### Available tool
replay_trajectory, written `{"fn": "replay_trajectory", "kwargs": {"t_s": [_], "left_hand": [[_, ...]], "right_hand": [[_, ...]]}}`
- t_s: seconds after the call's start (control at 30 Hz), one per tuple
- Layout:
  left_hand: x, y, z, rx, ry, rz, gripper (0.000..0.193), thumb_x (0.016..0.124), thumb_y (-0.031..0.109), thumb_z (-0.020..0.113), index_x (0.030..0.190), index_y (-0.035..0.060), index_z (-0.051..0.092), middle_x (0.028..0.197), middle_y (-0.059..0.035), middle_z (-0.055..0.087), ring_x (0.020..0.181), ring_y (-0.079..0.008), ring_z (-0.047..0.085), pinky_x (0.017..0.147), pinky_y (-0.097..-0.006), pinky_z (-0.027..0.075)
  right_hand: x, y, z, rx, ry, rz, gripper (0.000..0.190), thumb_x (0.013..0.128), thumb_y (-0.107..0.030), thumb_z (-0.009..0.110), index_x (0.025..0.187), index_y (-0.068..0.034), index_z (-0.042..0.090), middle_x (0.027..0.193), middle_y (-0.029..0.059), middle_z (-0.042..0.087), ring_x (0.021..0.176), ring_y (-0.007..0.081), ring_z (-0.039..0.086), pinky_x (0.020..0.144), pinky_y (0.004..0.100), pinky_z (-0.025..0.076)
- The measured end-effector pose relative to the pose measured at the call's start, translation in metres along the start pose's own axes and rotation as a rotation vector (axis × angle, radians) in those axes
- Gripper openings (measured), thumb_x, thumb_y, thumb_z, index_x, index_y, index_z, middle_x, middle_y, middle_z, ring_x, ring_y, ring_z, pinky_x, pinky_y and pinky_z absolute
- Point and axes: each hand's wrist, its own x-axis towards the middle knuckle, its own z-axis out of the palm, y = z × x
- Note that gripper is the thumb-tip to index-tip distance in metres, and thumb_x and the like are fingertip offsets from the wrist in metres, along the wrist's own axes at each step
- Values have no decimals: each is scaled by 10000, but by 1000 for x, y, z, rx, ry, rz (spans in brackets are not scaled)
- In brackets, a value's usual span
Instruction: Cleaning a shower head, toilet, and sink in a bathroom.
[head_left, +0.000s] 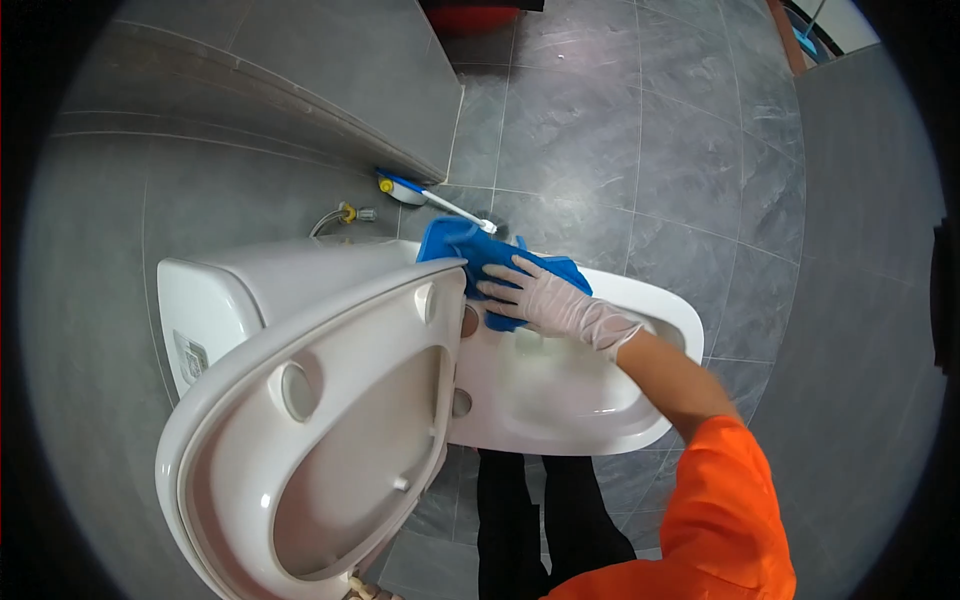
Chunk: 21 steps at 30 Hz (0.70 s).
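Note:
My right hand (536, 298), in a thin translucent white glove, presses a blue cloth (480, 251) with its fingers spread. The cloth is bunched over the far rear rim of a white toilet bowl (660, 289). Beside it, the white toilet seat and lid (225, 480) are tilted up against the tank side, underside facing me. Two round mounting spots (461, 403) show on the bowl's rear ledge. Only a few fingers of my left hand (367, 591) appear at the bottom edge, at the seat's near rim; the rest is hidden.
Behind the seat stands the white tank (206, 300) with a sticker. A toilet brush (454, 208) and a white-and-blue bottle (405, 191) are on the floor beyond the bowl. A braided hose with a valve (349, 214) meets the wall. Grey walls (855, 225) flank the tiled floor (577, 135).

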Motion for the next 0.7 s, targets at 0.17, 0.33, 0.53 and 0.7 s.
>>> {"fn": "replay_trajectory", "kwargs": {"t_s": [0.17,0.33,0.53,0.7], "left_hand": [[2,14,2,-273,28,-76,239,801,182,485,921,-8,564,752,-103,589,666,-211,560,613,-279,449],[4,29,-3,-1272,-74,-153,256,843,113,418,1049,17,537,942,-85,581,851,-160,537,778,-313,410],[2,16,1,-2073,-191,-271,365,874,68,387,1229,44,467,1117,-39,564,997,-118,493,978,-381,286],[0,26,0,-2062,-149,-311,443,852,19,426,1290,87,437,1145,-17,569,1027,-120,500,983,-401,337]], "right_hand": [[58,-8,-21,136,194,417,772,680,-351,702,1334,-113,367,1369,115,342,1271,343,318,1038,481,275],[7,17,-18,334,112,442,797,662,-352,720,1326,-90,365,1233,157,454,1152,347,438,950,444,378],[-149,18,0,222,47,893,780,680,-385,702,1323,-98,365,1142,185,522,998,354,539,858,436,438],[-225,-49,42,234,284,1522,739,687,-390,711,1280,-75,402,1098,195,540,1033,349,530,846,449,446]]}}
